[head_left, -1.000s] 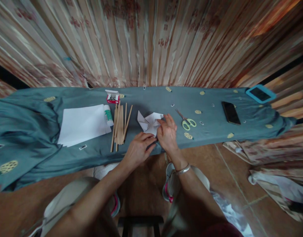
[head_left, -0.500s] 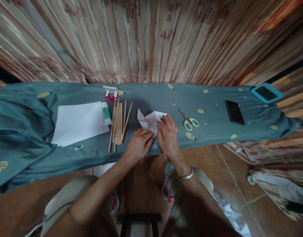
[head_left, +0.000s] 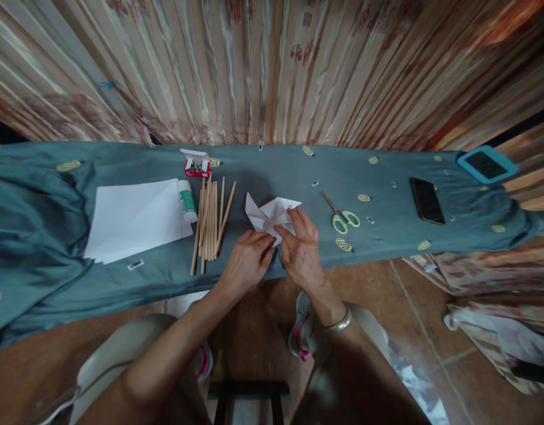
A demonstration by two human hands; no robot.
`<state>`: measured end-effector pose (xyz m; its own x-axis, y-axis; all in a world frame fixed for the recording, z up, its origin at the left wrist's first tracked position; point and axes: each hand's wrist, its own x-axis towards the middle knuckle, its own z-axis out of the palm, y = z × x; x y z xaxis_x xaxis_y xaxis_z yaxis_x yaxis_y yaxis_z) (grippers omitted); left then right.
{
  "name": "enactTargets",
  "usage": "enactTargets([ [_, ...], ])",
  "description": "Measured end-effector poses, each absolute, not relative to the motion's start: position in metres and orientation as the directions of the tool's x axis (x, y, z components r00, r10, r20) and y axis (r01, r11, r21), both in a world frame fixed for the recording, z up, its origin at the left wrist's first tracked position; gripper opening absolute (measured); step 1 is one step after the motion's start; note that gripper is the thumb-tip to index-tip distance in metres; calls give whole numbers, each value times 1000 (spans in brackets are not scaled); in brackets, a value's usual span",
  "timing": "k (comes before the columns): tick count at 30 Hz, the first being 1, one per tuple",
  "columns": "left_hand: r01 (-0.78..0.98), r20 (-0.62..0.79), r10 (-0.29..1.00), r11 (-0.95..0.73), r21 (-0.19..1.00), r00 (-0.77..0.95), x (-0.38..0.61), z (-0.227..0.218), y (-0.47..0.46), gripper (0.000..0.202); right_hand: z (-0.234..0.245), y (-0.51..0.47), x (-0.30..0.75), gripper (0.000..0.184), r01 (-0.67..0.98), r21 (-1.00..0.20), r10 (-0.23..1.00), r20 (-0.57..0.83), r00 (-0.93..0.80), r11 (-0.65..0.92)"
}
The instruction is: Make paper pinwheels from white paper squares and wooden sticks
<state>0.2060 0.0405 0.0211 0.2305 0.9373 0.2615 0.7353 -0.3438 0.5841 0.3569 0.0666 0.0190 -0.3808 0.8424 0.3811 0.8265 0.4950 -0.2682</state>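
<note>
A white paper pinwheel (head_left: 267, 213), with folded blades standing up, lies near the front edge of the cloth-covered table. My left hand (head_left: 248, 258) pinches its near-left edge between thumb and fingers. From the right, my right hand (head_left: 300, 251) grips the paper; its index fingertip presses close to the centre while other fingers rest on the right blade. My fingers hide part of the lower blades. Several thin wooden sticks (head_left: 209, 218) lie left of the pinwheel. Scissors (head_left: 339, 217) with pale green handles rest to the right.
Further left are a stack of white paper (head_left: 134, 218), a glue stick (head_left: 187, 200) and a small open red box (head_left: 196, 167) of metal pieces. A black phone (head_left: 426, 200) and a blue-framed device (head_left: 488, 164) lie at the right. A curtain (head_left: 263, 71) hangs behind the table.
My right index finger has shifted left and down, toward the pinwheel's centre. My left hand keeps its pinch. The view has shifted slightly.
</note>
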Motion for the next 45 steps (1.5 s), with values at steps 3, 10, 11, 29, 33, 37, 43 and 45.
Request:
enactTargets([
  [3, 738, 266, 937, -344, 581, 228, 206, 21, 40, 23, 18, 67, 356, 36, 828, -264, 843, 377, -383, 494],
  [10, 735, 250, 941, -336, 589, 229, 206, 23, 39, 22, 18, 68, 353, 35, 839, -237, 846, 362, -392, 490],
  [11, 737, 245, 942, -332, 589, 228, 206, 24, 39, 22, 18, 68, 353, 35, 841, -235, 846, 362, -391, 488],
  [29, 752, 207, 954, -299, 588, 217, 208, 26, 42, 19, 20, 70, 349, 34, 868, -193, 870, 299, -393, 458],
  [33, 756, 196, 956, -294, 585, 220, 208, 28, 43, 19, 20, 70, 348, 33, 873, -191, 878, 278, -390, 448],
  [37, 750, 188, 957, -289, 595, 219, 207, 28, 42, 21, 21, 71, 347, 34, 870, -194, 880, 255, -401, 453],
  [43, 731, 187, 960, -279, 623, 207, 204, 28, 38, 23, 21, 72, 347, 35, 868, -229, 888, 252, -384, 440],
  [45, 720, 190, 965, -262, 642, 182, 199, 28, 37, 22, 20, 72, 347, 35, 864, -239, 886, 264, -381, 443],
])
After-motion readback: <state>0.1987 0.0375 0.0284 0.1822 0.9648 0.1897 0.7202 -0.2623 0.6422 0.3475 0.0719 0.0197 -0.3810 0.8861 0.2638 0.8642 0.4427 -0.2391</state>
